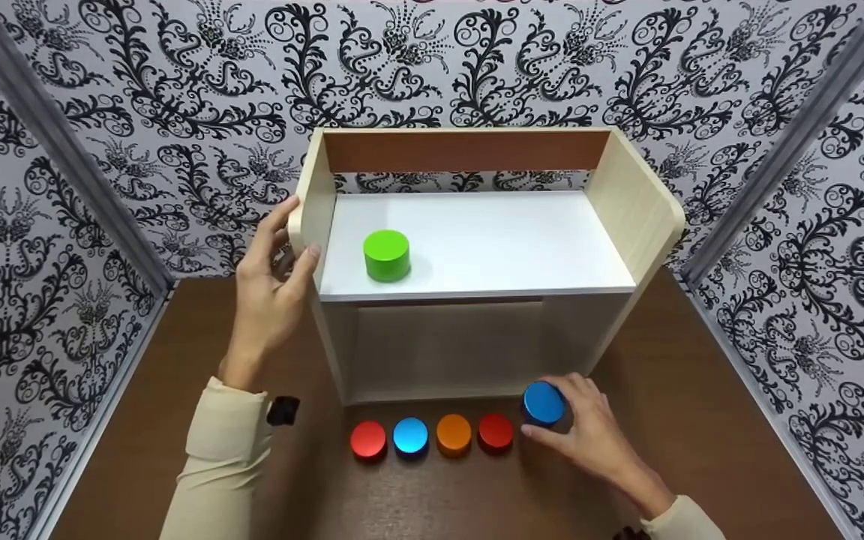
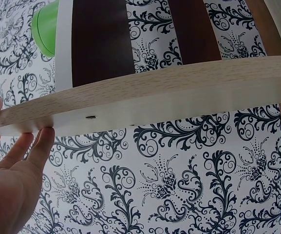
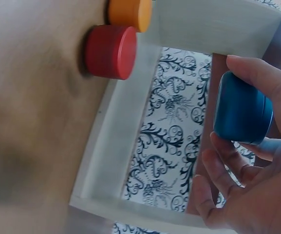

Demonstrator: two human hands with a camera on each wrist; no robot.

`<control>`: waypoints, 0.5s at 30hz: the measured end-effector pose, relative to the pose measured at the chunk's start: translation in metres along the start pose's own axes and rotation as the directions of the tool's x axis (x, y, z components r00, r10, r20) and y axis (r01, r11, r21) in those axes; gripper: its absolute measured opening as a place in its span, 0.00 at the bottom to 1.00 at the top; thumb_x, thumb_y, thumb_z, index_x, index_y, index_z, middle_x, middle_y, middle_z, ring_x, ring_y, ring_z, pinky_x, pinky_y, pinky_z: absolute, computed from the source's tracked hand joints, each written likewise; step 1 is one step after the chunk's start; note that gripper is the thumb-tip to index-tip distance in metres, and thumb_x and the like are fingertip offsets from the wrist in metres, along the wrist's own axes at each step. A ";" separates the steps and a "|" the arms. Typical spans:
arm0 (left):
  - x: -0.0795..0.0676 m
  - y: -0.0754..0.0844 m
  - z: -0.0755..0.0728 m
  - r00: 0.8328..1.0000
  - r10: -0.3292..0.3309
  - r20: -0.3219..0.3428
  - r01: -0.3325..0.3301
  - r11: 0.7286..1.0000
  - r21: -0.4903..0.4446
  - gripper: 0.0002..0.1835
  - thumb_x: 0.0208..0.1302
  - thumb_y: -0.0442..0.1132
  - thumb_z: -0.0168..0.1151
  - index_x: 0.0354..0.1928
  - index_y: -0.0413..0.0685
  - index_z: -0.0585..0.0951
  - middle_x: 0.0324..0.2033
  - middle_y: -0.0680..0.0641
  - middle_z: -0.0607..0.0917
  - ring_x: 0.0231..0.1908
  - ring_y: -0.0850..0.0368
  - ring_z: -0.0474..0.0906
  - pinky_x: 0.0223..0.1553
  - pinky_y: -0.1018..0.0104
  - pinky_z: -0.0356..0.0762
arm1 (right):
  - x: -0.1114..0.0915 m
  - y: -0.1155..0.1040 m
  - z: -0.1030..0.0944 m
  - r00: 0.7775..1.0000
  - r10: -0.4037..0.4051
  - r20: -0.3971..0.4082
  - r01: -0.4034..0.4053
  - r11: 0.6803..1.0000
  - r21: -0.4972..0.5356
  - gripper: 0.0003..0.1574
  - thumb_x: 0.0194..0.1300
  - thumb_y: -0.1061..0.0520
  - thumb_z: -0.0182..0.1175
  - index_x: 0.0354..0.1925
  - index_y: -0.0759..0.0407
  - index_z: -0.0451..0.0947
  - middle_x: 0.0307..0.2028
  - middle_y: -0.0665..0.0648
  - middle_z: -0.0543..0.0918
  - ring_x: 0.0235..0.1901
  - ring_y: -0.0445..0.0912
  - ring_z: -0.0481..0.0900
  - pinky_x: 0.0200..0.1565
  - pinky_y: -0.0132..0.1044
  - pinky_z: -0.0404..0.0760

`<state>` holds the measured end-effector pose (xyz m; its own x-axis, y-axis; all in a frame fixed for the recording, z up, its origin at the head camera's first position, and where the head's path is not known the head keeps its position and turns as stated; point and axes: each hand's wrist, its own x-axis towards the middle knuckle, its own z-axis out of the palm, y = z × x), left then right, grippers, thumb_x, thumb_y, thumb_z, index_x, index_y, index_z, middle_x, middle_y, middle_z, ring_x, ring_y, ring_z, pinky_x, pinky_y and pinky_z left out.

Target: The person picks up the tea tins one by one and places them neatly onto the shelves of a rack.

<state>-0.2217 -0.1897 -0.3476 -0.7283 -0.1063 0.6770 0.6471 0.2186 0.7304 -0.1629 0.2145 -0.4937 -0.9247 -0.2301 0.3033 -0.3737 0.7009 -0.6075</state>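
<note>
My left hand [image 1: 271, 289] grips the front edge of the shelf unit's left side panel [image 1: 310, 195], thumb on the inner face and fingers outside. In the left wrist view the fingertips [image 2: 44, 136] press against the pale wood. My right hand [image 1: 589, 431] holds a round blue tin [image 1: 544, 403] between thumb and fingers, raised off the table in the right wrist view. On the white shelf [image 1: 507, 240] stands a green tin [image 1: 387, 256], toward the left. Left of the held tin, a row on the table has a red [image 1: 368, 441], a blue [image 1: 410, 439], an orange [image 1: 454, 436] and a darker red tin [image 1: 495, 433].
The wooden unit has a right side panel [image 1: 638, 202], a brown back rail [image 1: 469, 151] and an open lower compartment [image 1: 447, 352] behind the row. It stands on a dark brown table [image 1: 432, 499]. Patterned walls [image 1: 432, 60] enclose the back and sides.
</note>
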 end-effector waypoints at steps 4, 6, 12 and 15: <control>0.000 0.001 0.000 1.000 -0.003 0.002 0.003 1.000 -0.007 0.29 0.69 0.25 0.59 0.72 0.44 0.70 0.59 0.37 0.78 0.56 0.40 0.79 0.55 0.58 0.86 | 0.003 -0.008 -0.004 1.000 -0.028 -0.014 0.028 1.000 0.002 0.38 0.47 0.46 0.82 0.54 0.57 0.81 0.44 0.51 0.79 0.48 0.51 0.74 0.52 0.57 0.73; 0.000 0.001 0.001 1.000 -0.005 0.002 0.005 1.000 -0.009 0.30 0.69 0.25 0.59 0.72 0.44 0.70 0.59 0.36 0.78 0.56 0.40 0.79 0.54 0.58 0.86 | 0.004 -0.012 -0.007 0.999 -0.033 -0.012 0.033 0.999 0.003 0.38 0.47 0.46 0.82 0.54 0.56 0.81 0.44 0.50 0.79 0.48 0.51 0.74 0.52 0.55 0.73; 0.000 0.002 0.001 1.000 -0.012 0.001 0.012 1.000 -0.008 0.30 0.69 0.25 0.59 0.72 0.44 0.69 0.60 0.37 0.77 0.57 0.41 0.79 0.54 0.58 0.86 | 0.007 -0.024 -0.014 0.999 -0.040 -0.010 0.041 0.999 0.014 0.39 0.46 0.47 0.83 0.55 0.56 0.81 0.44 0.48 0.79 0.48 0.49 0.73 0.50 0.52 0.75; 0.000 0.002 0.000 1.000 -0.015 0.003 0.015 1.000 -0.011 0.30 0.69 0.25 0.59 0.72 0.45 0.70 0.59 0.36 0.78 0.56 0.40 0.80 0.53 0.58 0.87 | 0.008 -0.029 -0.017 0.999 -0.046 -0.015 0.047 0.999 0.019 0.39 0.46 0.47 0.83 0.55 0.57 0.81 0.44 0.47 0.79 0.48 0.48 0.73 0.49 0.51 0.76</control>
<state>-0.2207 -0.1888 -0.3458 -0.7387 -0.1068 0.6655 0.6383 0.2064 0.7416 -0.1578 0.2033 -0.4614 -0.9052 -0.2525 0.3418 -0.4177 0.6767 -0.6063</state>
